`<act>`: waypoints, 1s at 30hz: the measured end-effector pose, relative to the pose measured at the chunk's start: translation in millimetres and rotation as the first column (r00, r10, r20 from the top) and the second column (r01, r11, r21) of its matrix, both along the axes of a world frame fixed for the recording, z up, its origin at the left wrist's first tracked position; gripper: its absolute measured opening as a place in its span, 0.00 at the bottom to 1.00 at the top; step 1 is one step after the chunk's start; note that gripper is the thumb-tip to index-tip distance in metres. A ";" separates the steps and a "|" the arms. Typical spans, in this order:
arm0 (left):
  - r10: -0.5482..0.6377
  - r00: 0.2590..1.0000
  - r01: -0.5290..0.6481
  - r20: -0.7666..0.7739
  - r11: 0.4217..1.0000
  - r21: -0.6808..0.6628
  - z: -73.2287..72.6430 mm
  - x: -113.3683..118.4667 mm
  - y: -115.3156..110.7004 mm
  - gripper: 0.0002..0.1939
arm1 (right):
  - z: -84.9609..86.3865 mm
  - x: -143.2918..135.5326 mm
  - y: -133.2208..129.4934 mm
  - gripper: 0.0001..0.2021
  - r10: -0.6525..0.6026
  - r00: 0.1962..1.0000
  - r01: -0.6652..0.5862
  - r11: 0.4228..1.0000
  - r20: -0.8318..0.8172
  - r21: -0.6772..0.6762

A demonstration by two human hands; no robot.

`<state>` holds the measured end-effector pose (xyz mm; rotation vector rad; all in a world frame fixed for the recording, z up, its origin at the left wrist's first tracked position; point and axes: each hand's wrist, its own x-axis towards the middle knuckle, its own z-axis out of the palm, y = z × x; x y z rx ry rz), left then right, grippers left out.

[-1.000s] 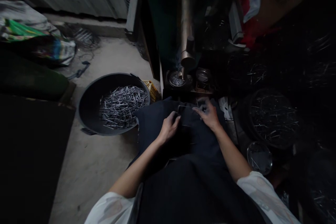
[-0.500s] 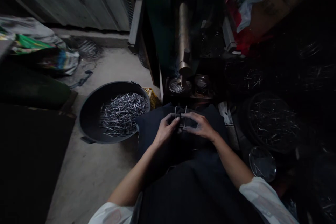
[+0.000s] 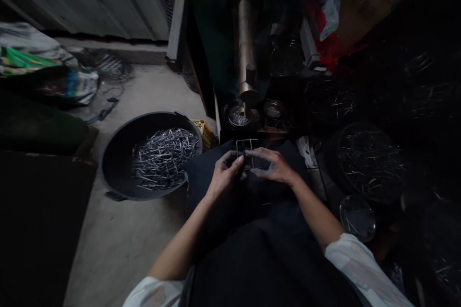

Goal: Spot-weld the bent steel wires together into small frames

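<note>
Thin metal wire bent into a frame [image 3: 246, 140] stands up between my two hands, above the dark cloth over my lap. My left hand [image 3: 225, 171] pinches its left side between thumb and fingers. On the other side, my right hand [image 3: 275, 167] has thumb and fingertips at the right upright of the wire. The lower part of the wire is hard to make out in the dark. Left of my lap, a black tub [image 3: 118, 153] holds a heap of metal wire pieces [image 3: 163, 158].
Ahead stands a machine with a metal cylinder [image 3: 246, 53] above a round dish of small metal bits [image 3: 238, 116]. A yellow crate [image 3: 204, 133] is behind the tub. On the right are a dark container of wires [image 3: 370, 163] and a clear round lid [image 3: 357, 218].
The view has shifted slightly, so the surroundings sit a little further left. Both hands keep their hold on the wire frame, with little change in finger position.
</note>
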<state>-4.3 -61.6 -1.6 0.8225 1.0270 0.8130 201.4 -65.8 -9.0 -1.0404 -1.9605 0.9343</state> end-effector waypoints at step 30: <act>0.041 0.996 -0.044 0.082 0.999 0.033 10.3 5.6 15.1 0.19 | 10.0 2.7 20.5 0.28 0.005 1.000 -0.005 1.000 -0.029 0.002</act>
